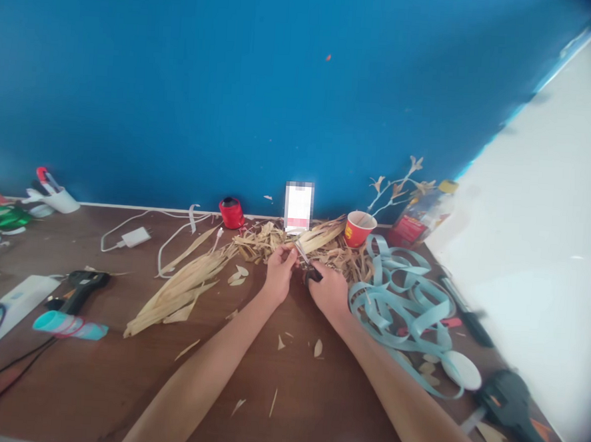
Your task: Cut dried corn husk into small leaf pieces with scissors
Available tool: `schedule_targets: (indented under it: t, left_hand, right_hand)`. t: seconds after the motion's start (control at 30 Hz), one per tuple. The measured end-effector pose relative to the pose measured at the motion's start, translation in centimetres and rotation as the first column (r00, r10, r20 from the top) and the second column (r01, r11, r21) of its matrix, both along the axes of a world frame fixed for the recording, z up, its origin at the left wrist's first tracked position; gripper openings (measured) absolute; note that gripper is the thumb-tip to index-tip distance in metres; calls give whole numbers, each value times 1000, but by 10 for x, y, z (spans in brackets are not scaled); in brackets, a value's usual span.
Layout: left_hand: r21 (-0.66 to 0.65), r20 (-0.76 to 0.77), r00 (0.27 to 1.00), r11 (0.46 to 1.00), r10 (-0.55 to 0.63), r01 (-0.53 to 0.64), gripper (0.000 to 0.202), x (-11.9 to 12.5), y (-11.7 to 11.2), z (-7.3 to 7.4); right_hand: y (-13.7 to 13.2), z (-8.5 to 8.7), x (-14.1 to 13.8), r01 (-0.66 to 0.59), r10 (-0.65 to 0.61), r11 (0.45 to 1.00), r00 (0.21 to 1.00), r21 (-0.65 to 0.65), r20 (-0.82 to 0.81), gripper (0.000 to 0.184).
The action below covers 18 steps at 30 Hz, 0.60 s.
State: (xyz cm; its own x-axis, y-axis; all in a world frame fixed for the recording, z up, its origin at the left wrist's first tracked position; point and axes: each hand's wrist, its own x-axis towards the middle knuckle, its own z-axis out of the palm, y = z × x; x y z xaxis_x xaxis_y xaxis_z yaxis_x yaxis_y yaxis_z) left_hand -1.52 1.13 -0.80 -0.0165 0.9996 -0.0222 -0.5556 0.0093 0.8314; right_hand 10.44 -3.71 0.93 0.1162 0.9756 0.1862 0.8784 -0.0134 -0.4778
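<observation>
My right hand (329,288) grips scissors (313,275) by their dark handles, with the blades pointing up and left toward my left hand. My left hand (279,268) is closed in a pinch close to the blade tips; what sits between its fingers is too small to make out. Just beyond both hands lies a heap of dried corn husk scraps (261,241), with longer husk strips (325,233) leaning over it. A bundle of dry husks (181,287) rests on the table left of my left hand. A few cut husk pieces (318,348) lie between my forearms.
Right of my hands are a red paper cup (359,230), tangled light-blue ribbon (401,301) and a black glue gun (509,401). To the left are a white charger (135,238), another glue gun (84,288), a blue tube (71,326) and a power strip (17,311). A blue wall (208,95) closes off the back.
</observation>
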Motion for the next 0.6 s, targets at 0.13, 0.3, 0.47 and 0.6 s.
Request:
schedule_targets:
  t: [0.13, 0.3, 0.47, 0.6]
  left_hand:
    - [-2, 5, 1000, 1000, -2, 2, 33, 0, -1, 2]
    - [-5, -1, 1000, 1000, -5, 5, 31, 0, -2, 3]
    - [-16, 15, 1000, 1000, -2, 2, 31, 0, 0, 3]
    - [-8, 37, 999, 1000, -8, 9, 30, 0, 0, 2]
  right_hand:
    - [0, 2, 0, -4, 4, 1000, 1000, -5, 4, 20]
    - [-1, 0, 1, -13, 13, 1000, 1000, 4, 14, 20]
    - [-1, 0, 0, -8, 8, 1000, 1000, -2, 25, 20]
    - [-1, 2, 0, -14, 14, 1000, 1000, -16, 25, 21]
